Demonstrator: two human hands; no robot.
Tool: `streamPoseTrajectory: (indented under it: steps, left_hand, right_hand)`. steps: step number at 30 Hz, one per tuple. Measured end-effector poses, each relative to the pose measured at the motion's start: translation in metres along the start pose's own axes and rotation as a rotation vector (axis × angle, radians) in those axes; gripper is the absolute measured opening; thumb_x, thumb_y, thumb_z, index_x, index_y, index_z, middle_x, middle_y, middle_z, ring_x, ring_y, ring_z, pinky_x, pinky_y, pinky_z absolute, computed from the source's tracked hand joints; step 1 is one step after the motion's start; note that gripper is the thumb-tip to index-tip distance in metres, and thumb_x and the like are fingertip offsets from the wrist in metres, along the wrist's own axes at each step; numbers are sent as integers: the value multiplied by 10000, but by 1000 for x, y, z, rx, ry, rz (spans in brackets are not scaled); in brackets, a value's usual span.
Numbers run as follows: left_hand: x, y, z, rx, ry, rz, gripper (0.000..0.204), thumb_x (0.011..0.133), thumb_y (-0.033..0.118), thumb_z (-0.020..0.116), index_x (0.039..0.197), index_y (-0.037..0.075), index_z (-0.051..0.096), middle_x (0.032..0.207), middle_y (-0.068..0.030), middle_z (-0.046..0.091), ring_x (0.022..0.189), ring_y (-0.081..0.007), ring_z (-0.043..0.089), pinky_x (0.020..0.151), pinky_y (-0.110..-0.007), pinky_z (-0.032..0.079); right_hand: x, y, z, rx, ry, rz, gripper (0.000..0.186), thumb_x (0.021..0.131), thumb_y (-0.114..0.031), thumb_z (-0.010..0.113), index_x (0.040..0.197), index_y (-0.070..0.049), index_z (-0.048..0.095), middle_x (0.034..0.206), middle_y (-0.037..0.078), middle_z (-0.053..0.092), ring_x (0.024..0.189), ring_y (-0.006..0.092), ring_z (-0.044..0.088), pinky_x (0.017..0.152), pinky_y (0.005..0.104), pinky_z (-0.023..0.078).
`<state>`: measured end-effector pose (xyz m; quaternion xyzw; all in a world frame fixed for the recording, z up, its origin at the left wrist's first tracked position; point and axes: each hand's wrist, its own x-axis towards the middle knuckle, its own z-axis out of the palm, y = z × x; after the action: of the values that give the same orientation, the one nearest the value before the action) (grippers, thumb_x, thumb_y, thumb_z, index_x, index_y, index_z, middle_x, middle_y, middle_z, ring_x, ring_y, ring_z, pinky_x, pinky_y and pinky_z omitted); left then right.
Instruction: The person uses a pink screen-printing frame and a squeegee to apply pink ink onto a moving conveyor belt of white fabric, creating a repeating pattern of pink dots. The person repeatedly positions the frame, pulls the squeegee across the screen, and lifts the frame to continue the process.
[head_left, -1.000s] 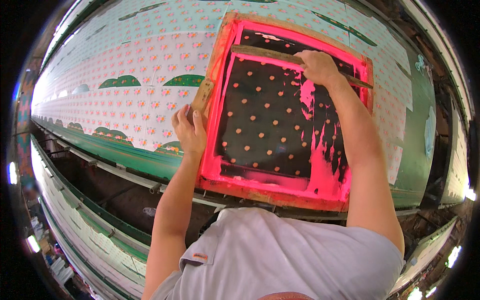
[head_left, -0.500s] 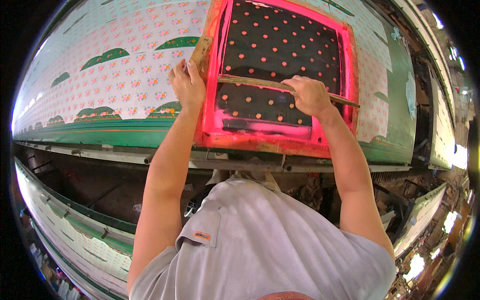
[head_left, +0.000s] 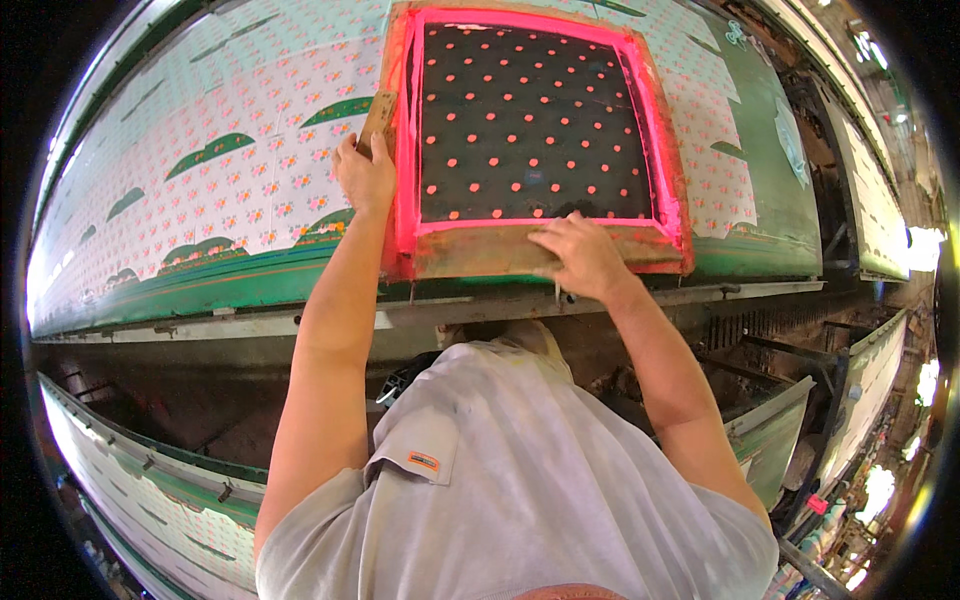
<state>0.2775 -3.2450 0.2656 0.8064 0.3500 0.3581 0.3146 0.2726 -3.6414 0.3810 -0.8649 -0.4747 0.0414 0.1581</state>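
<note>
Left hand (head_left: pixel 365 175) fingers curled on printing screen frame (head_left: pixel 668 150) side; right hand (head_left: pixel 578 255) gripping near edge.

I see the printing screen (head_left: pixel 535 130) lying on the cloth (head_left: pixel 200 200) on the long table (head_left: pixel 780 170); my left hand (head_left: pixel 365 175) at its left edge, my right hand (head_left: pixel 580 255) on its near edge.

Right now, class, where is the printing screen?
In the head view, the printing screen lies top centre on the patterned cloth, left hand at its left edge, right hand on its near edge.
</note>
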Motion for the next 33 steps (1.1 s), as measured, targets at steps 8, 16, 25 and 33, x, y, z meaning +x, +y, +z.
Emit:
streamPoseTrajectory:
  steps: [8,16,25,33]
  left_hand:
    - [5,16,-3,200,-165,-147,634,944,529,798,1200,-47,732,1128,-281,755,1071,-471,731,966,-560,558]
    - [10,25,-4,385,-175,-232,759,936,683,765,1124,-53,758,1065,-270,771,1004,-447,735,906,-549,557]
    - [15,12,0,483,-150,-298,822,922,728,747,1090,-77,750,1102,-288,755,1066,-464,707,951,-562,533]
    - [13,20,-6,409,-214,-327,808,931,713,750,1158,-62,758,1138,-282,765,1067,-474,723,977,-560,546]
  right_hand:
    - [-32,87,-26,302,162,-46,473,900,-397,868,1247,-84,790,1271,126,771,1268,340,677,1092,488,522]
    - [-98,285,-39,195,550,348,593,998,-246,751,1535,-29,628,1550,218,598,1453,425,541,1235,519,414]
    - [-93,316,-15,1061,748,480,694,1130,-408,577,1595,101,500,1646,243,518,1546,363,491,1308,488,358]
    - [-84,318,-32,1290,854,439,721,1123,-490,565,1620,29,503,1691,182,504,1597,327,425,1337,528,248]
